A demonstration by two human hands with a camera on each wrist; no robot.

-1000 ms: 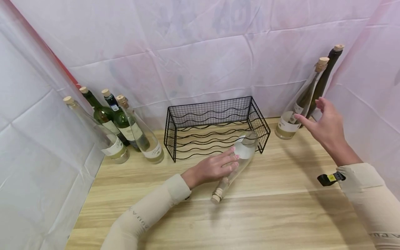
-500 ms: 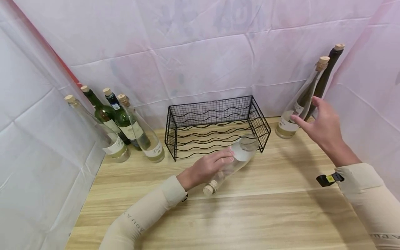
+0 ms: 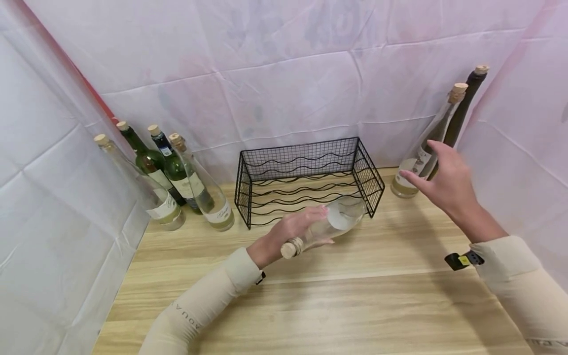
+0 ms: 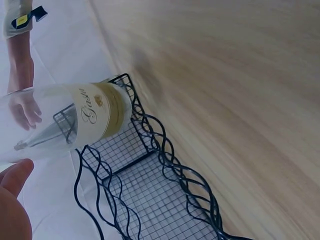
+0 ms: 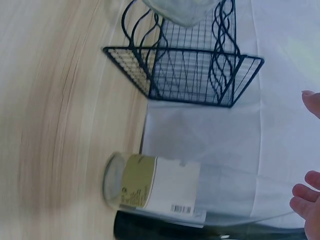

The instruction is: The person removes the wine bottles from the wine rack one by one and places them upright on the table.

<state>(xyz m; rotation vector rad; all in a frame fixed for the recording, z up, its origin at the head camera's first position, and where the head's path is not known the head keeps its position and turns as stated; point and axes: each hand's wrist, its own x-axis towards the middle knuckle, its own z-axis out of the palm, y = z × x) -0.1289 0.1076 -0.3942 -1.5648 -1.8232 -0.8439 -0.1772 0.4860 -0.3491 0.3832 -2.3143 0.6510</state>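
My left hand (image 3: 290, 232) grips a clear glass wine bottle (image 3: 346, 215) round its body. The bottle lies tilted at the front right of a black wire wine rack (image 3: 301, 161), cork end toward me and to the left, base to the right. Its label (image 4: 92, 112) shows in the left wrist view; whether it touches the rack I cannot tell. My right hand (image 3: 450, 182) has thumb and fingers spread beside another clear corked bottle (image 3: 406, 180), which stands upright. In the right wrist view a gap shows between the fingertips (image 5: 302, 200) and that bottle's label (image 5: 172, 185).
A tall dark corked bottle (image 3: 461, 111) stands behind the right-hand clear one. At the left stand two green bottles (image 3: 153, 165) and two clear bottles (image 3: 213, 204), all corked. White cloth (image 3: 284, 88) hangs behind and at both sides of the wooden table (image 3: 355, 305).
The held bottle's cork end has swung left and up, bringing the bottle closer to level. My left hand has turned with it. My right hand has drifted left, nearer the standing clear bottle.
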